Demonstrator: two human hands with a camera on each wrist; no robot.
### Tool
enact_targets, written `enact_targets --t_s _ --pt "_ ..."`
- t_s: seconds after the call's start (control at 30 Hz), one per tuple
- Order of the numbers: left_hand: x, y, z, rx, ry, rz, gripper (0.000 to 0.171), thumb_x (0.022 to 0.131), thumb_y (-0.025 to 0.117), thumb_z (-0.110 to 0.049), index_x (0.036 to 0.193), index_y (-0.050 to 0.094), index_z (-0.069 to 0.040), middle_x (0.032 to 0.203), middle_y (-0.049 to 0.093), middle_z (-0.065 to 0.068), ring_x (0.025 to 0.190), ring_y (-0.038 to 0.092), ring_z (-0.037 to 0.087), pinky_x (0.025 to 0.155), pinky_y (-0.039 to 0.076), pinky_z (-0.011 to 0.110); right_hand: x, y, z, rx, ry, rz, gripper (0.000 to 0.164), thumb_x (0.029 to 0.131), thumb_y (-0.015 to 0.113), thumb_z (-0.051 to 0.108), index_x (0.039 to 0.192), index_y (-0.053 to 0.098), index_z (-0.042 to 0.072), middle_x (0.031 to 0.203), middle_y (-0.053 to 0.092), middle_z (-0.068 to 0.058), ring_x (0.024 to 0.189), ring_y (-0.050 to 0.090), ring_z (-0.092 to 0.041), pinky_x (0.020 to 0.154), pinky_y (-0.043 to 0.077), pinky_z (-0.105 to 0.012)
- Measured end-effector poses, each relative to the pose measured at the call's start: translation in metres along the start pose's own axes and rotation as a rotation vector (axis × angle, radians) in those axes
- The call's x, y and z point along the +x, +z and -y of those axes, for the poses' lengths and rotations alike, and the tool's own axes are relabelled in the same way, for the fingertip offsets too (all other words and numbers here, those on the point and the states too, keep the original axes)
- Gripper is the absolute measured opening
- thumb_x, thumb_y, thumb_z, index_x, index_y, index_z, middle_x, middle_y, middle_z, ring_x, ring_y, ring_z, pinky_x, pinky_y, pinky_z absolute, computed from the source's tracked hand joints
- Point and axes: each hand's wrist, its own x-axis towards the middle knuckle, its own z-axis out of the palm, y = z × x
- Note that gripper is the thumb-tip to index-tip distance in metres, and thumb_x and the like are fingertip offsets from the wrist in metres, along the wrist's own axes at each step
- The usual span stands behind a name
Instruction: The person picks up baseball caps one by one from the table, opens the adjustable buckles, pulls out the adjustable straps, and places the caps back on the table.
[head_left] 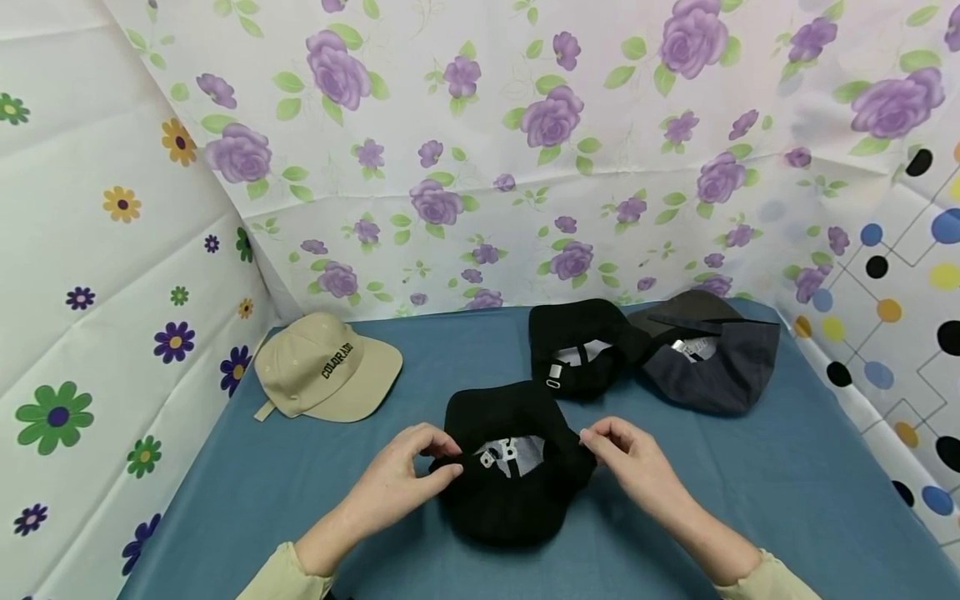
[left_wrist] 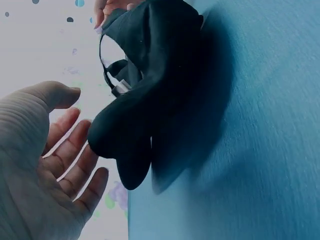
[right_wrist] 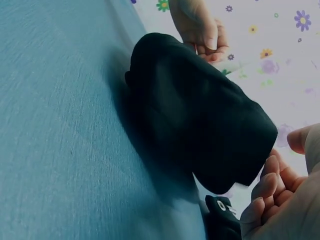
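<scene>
A black cap lies in the front middle of the blue cloth in the head view, its inside showing through an opening with white lettering. At its left side is my left hand. The left wrist view shows that hand's relaxed fingers at the edge of the cap, the thumb apart from them. My right hand is at the opposite side. In the right wrist view its bent fingertips meet the cap's edge, and the thumb stands away. Neither hand pinches the fabric.
A beige cap with dark lettering sits at the back left. Another black cap and a dark grey cap lie side by side at the back right. Patterned white sheets enclose the blue-covered table.
</scene>
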Motion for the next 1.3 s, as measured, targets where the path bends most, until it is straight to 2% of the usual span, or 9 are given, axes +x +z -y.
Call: enact_targets --t_s 0.2,0.37,0.53,0.63,0.73,0.87,1.0,1.13,1.3 --pt "-0.003 -0.006 0.008 0.012 -0.085 -0.026 0.022 0.098 0.074 -0.026 0.119 0.067 -0.022 0.119 0.06 -0.004 0.109 0.057 0.024 0.096 0.047 0.049 0.0 -0.005 -0.002 -0.054 -0.036 -0.028 0.039 0.101 0.064 0.047 0.116 0.068 0.01 0.101 0.063 -0.007 0.091 0.056 -0.025 0.073 0.046 -0.031" --pt "-0.007 -0.006 0.014 0.018 -0.167 -0.021 0.028 0.099 0.071 -0.027 0.126 0.065 -0.02 0.125 0.055 -0.003 0.111 0.055 0.023 0.096 0.046 0.047 0.002 0.003 0.003 -0.156 -0.188 -0.072 0.027 0.1 0.065 0.047 0.112 0.071 0.023 0.102 0.063 0.002 0.088 0.055 -0.018 0.071 0.046 -0.03" --pt "-0.011 0.0 0.015 0.086 -0.095 -0.027 0.033 0.099 0.072 -0.025 0.131 0.065 -0.022 0.133 0.054 -0.007 0.119 0.051 0.02 0.095 0.047 0.049 0.009 0.02 0.021 -0.26 -0.288 -0.01 0.027 0.098 0.067 0.05 0.115 0.071 0.03 0.101 0.063 0.01 0.084 0.053 -0.014 0.069 0.045 -0.031" --pt "-0.012 0.004 0.015 0.137 -0.042 -0.022 0.036 0.099 0.071 -0.027 0.134 0.065 -0.022 0.138 0.053 -0.009 0.126 0.048 0.021 0.095 0.045 0.052 0.013 0.028 0.03 -0.289 -0.266 0.067 0.03 0.098 0.068 0.048 0.119 0.071 0.027 0.1 0.065 0.013 0.088 0.056 -0.01 0.072 0.047 -0.033" --pt "-0.012 0.008 0.016 0.147 -0.049 -0.013 0.041 0.099 0.071 -0.029 0.138 0.062 -0.022 0.142 0.05 -0.007 0.127 0.047 0.023 0.094 0.046 0.051 0.017 0.032 0.034 -0.274 -0.202 0.149 0.028 0.098 0.07 0.04 0.12 0.071 0.022 0.093 0.067 0.01 0.084 0.06 -0.012 0.072 0.047 -0.034" --pt "-0.011 0.009 0.02 0.081 -0.135 0.005 0.053 0.101 0.068 -0.031 0.149 0.052 -0.018 0.144 0.047 0.001 0.118 0.053 0.022 0.086 0.048 0.043 0.017 0.032 0.031 -0.223 -0.156 0.219 0.025 0.099 0.069 0.028 0.122 0.072 0.018 0.082 0.064 0.003 0.069 0.056 -0.016 0.062 0.043 -0.03" --pt "-0.009 0.009 0.023 -0.023 -0.209 0.05 0.064 0.103 0.065 -0.032 0.157 0.038 -0.01 0.143 0.05 0.009 0.101 0.055 0.019 0.075 0.047 0.037 0.016 0.028 0.021 -0.137 -0.196 0.222 0.024 0.1 0.068 0.019 0.123 0.072 0.015 0.077 0.059 -0.001 0.064 0.051 -0.015 0.058 0.04 -0.029" --pt "-0.006 0.007 0.024 -0.107 -0.227 0.097 0.069 0.105 0.061 -0.031 0.16 0.03 -0.004 0.144 0.052 0.02 0.088 0.059 0.02 0.071 0.048 0.036 0.015 0.025 0.011 -0.112 -0.238 0.171 0.021 0.1 0.069 0.016 0.12 0.073 0.016 0.08 0.06 -0.001 0.068 0.052 -0.015 0.061 0.043 -0.029" --pt "-0.006 0.007 0.027 -0.215 -0.228 0.148 0.065 0.106 0.058 -0.024 0.158 0.03 0.003 0.141 0.055 0.026 0.079 0.067 0.022 0.068 0.055 0.037 0.009 0.022 0.001 -0.185 -0.209 0.047 0.017 0.096 0.073 0.016 0.112 0.075 0.022 0.096 0.063 0.004 0.09 0.053 -0.018 0.077 0.044 -0.035"
